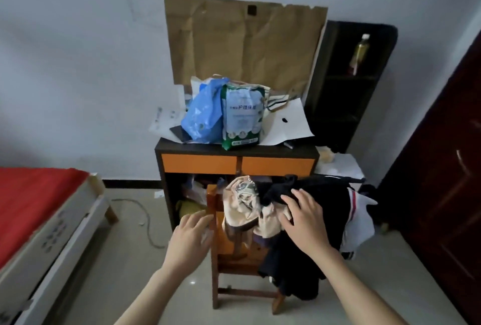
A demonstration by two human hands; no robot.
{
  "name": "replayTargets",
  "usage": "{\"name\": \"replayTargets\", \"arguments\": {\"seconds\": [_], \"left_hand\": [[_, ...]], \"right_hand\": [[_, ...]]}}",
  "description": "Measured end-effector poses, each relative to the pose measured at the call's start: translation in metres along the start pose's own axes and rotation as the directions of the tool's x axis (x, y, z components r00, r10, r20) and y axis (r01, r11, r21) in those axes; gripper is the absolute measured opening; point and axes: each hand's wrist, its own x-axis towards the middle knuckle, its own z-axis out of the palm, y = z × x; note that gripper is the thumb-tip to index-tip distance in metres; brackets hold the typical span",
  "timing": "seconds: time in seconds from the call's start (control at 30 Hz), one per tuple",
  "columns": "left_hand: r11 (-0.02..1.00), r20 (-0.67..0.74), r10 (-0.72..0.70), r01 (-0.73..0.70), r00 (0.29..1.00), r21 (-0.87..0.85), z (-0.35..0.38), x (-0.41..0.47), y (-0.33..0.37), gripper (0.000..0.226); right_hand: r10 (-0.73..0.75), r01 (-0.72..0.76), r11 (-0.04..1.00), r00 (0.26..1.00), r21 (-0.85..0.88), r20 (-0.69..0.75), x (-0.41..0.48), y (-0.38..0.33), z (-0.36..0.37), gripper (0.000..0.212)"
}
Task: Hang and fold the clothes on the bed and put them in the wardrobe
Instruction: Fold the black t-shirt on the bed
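Observation:
A heap of clothes lies over a wooden chair (pixel 216 259) in the middle of the view: a beige patterned garment (pixel 244 205), black garments (pixel 322 202) and a white piece (pixel 360 223) hanging at the right. My right hand (pixel 303 216) rests flat on the heap, fingers spread, where the beige and black cloth meet. My left hand (pixel 191 237) hovers open with straight fingers beside the chair's left post, apart from the clothes. The bed (pixel 33 199) with a red cover shows at the left edge.
Behind the chair stands a dark cabinet (pixel 236 151) with orange drawer fronts, topped with a blue bag (pixel 201 116), a green-white pack (pixel 243 119) and papers. A dark shelf with a bottle (pixel 360 54) is at the back right, a dark red door (pixel 447 181) at the right. A cable (pixel 147 220) lies on the tiled floor.

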Motion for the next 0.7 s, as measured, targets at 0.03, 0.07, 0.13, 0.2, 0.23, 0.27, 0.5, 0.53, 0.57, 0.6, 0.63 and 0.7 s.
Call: {"name": "replayTargets", "arguments": {"seconds": [0.03,0.07,0.13,0.2,0.23,0.27,0.5,0.53,0.57,0.6,0.63,0.7], "left_hand": [[0.999,-0.015,0.038,-0.038,0.999,0.001,0.005,0.015,0.016,0.041],[0.997,-0.031,0.077,-0.077,0.997,-0.005,0.011,0.030,0.032,0.042],[0.989,-0.071,0.147,-0.148,0.987,-0.012,0.026,0.056,0.063,0.046],[0.989,-0.042,0.149,-0.149,0.988,0.018,0.042,0.078,0.086,0.053],[0.992,-0.013,0.123,-0.122,0.992,0.039,0.052,0.086,0.094,0.057],[0.994,0.018,0.085,-0.086,0.996,0.068,0.063,0.091,0.099,0.061],[0.970,0.043,0.053,-0.062,0.998,0.236,0.088,0.084,0.100,0.070],[0.971,0.071,0.026,-0.042,0.997,0.233,0.089,0.084,0.096,0.073],[0.973,0.102,-0.001,-0.022,0.995,0.230,0.090,0.085,0.093,0.077],[0.970,0.107,-0.005,-0.021,0.994,0.240,0.091,0.086,0.090,0.080],[0.970,0.112,-0.002,-0.025,0.994,0.244,0.090,0.086,0.090,0.080],[0.979,0.134,-0.006,-0.022,0.991,0.201,0.087,0.085,0.093,0.073]], "right_hand": [[-0.008,0.008,1.000,0.999,0.013,-0.054,0.007,0.011,-0.003,0.044],[-0.007,0.010,1.000,0.995,0.029,-0.103,0.014,0.024,-0.005,0.046],[0.005,-0.001,0.999,0.995,0.033,-0.101,0.026,0.051,-0.009,0.054],[0.014,-0.013,0.999,1.000,-0.037,0.027,0.037,0.077,-0.011,0.064],[0.015,-0.008,0.998,0.994,-0.070,0.105,0.041,0.090,-0.008,0.066],[0.011,0.005,0.996,0.984,-0.091,0.179,0.043,0.101,-0.006,0.065],[-0.045,0.049,0.999,0.982,-0.017,0.182,0.049,0.116,0.000,0.042],[-0.048,0.047,0.999,0.985,0.010,0.164,0.053,0.115,-0.003,0.039],[-0.033,0.025,0.997,0.991,0.070,0.130,0.056,0.114,-0.007,0.035],[0.004,-0.019,0.986,0.996,0.163,0.093,0.059,0.113,-0.013,0.031],[0.054,-0.070,0.959,0.996,0.273,0.065,0.061,0.112,-0.019,0.028],[0.114,-0.105,0.898,0.993,0.427,0.004,0.066,0.106,-0.031,0.023]]}}
